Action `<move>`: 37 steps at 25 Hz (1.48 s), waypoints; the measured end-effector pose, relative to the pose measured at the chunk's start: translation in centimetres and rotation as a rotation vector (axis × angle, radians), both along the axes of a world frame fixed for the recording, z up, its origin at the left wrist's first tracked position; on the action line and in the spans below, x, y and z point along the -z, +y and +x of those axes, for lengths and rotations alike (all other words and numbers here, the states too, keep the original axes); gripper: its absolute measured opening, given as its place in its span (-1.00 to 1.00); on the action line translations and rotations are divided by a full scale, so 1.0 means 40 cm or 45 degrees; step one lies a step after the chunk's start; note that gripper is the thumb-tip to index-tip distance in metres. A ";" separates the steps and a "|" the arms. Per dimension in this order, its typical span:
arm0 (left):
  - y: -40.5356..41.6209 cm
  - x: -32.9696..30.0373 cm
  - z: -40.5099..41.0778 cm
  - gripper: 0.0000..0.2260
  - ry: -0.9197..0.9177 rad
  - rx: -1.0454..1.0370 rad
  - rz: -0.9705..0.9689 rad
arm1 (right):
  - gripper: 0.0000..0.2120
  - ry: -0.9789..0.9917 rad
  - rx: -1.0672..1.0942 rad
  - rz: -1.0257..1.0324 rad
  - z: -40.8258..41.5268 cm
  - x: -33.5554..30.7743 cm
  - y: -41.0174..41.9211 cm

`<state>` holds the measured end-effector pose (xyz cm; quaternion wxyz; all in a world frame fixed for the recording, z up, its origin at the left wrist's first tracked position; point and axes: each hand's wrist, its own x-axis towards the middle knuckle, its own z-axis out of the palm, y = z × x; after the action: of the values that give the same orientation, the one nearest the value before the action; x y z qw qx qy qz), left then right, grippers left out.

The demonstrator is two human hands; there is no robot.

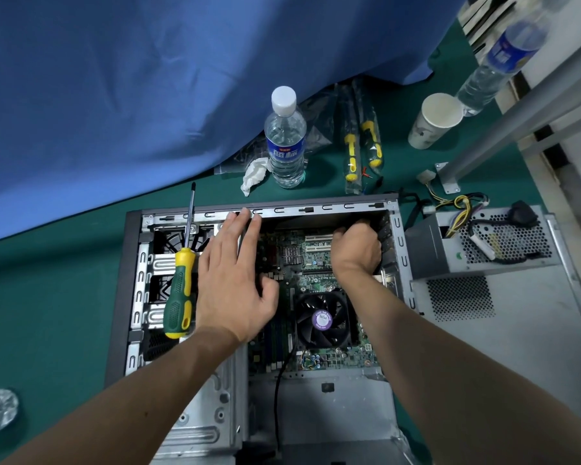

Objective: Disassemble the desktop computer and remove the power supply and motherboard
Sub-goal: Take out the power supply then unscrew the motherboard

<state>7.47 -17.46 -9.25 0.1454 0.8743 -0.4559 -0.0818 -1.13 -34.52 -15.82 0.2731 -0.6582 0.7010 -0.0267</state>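
The open computer case (pixel 319 209) lies on its side on the green table. Inside sits the green motherboard (pixel 311 263) with a black CPU fan (pixel 322 318). My left hand (pixel 232 280) lies flat and open over the board's left part, fingertips touching the case's far rail. My right hand (pixel 356 248) reaches down to the board's far right corner with fingers curled; what they hold is hidden. The grey power supply (pixel 477 243) with its cable bundle lies outside the case on the right, on the removed side panel (pixel 517 313).
A green-and-yellow screwdriver (pixel 182 273) rests across the drive cage at left. Behind the case stand a water bottle (pixel 285 139), a crumpled tissue (pixel 254 176), two bagged screwdrivers (pixel 361 146) and a paper cup (pixel 433 120). A blue cloth (pixel 131 95) covers the far left.
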 end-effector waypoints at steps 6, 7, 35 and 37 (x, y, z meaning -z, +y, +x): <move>0.001 -0.003 -0.001 -0.28 -0.003 0.003 -0.002 | -0.74 -0.041 -0.017 0.029 0.003 0.008 -0.007; 0.001 -0.003 -0.001 -0.28 -0.004 0.004 0.000 | -0.74 -0.058 -0.005 0.037 0.004 0.010 -0.008; 0.002 0.002 -0.001 -0.28 -0.005 0.003 0.029 | -0.79 -0.038 0.043 -0.058 -0.004 0.023 0.008; 0.002 0.001 0.000 -0.28 -0.008 0.006 0.023 | -0.79 -0.030 0.009 -0.077 -0.004 0.027 0.009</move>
<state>7.46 -17.37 -9.30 0.1358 0.8747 -0.4576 -0.0836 -1.29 -34.16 -16.89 0.2613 -0.6634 0.6988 -0.0567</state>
